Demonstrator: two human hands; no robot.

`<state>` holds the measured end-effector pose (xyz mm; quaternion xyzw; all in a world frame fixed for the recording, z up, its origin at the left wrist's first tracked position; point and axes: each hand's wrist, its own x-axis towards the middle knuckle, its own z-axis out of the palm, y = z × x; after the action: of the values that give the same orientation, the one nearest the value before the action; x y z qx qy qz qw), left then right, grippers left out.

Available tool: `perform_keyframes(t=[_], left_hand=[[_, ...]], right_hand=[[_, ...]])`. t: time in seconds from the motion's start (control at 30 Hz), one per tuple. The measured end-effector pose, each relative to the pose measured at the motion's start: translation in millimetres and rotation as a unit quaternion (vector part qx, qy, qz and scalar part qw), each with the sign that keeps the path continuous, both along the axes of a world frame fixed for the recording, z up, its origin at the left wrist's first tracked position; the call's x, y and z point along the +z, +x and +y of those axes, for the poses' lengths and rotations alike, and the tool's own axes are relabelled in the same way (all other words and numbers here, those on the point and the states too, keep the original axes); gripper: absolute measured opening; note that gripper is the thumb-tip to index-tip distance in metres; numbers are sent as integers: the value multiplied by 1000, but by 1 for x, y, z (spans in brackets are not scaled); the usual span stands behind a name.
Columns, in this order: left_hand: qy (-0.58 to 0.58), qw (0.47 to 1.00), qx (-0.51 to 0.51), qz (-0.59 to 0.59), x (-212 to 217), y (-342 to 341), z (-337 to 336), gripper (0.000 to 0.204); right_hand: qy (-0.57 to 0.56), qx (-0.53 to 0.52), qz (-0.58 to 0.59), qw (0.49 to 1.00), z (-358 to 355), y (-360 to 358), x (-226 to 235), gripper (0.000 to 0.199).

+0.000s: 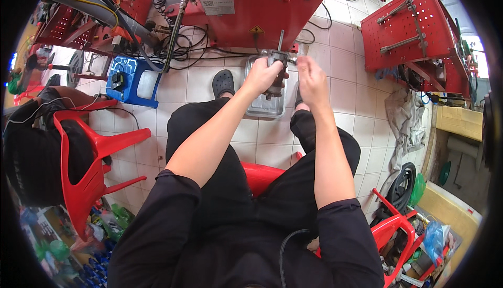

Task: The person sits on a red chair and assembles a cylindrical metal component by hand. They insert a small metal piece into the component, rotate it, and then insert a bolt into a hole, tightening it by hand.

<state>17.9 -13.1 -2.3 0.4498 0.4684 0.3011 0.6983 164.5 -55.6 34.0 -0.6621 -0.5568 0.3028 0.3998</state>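
Observation:
My left hand (261,77) is wrapped round a dark metal cylindrical part (277,57). A thin rod sticks up from the part's far end, and a small fitting juts from its right side. Close to that fitting is my right hand (313,82), with its fingers curled together. Whatever it may be gripping is too small to make out. Beneath the part, a clear plastic tray (255,112) lies on the tiled floor between my feet.
A big red machine (251,15) stands directly ahead, black cables around its base. To the left are a blue plastic stool (128,81), a red chair (86,146) and a seated person (34,146). A red perforated tool panel (414,31) rises at right, above a grey cloth (403,120).

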Motion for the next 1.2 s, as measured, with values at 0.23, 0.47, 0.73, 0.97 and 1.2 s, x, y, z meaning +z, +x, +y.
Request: perform_keyframes(t=[0.23, 0.47, 0.73, 0.97, 1.2], left_hand=[[-94, 992, 58, -65, -4, -2, 2, 36], [-105, 987, 68, -101, 16, 11, 11, 47], [-24, 997, 35, 68, 10, -4, 12, 56], [-12, 994, -6, 112, -6, 7, 40, 56], [-98, 984, 45, 140, -9, 6, 49, 53]], right_hand=[[-78, -39, -54, 995, 1, 20, -30, 39], [-219, -49, -163, 961, 3, 14, -94, 29], [-391, 14, -132, 911, -21, -2, -273, 30], [-459, -19, -94, 883, -37, -4, -327, 26], [-460, 41, -210, 862, -33, -22, -384, 30]])
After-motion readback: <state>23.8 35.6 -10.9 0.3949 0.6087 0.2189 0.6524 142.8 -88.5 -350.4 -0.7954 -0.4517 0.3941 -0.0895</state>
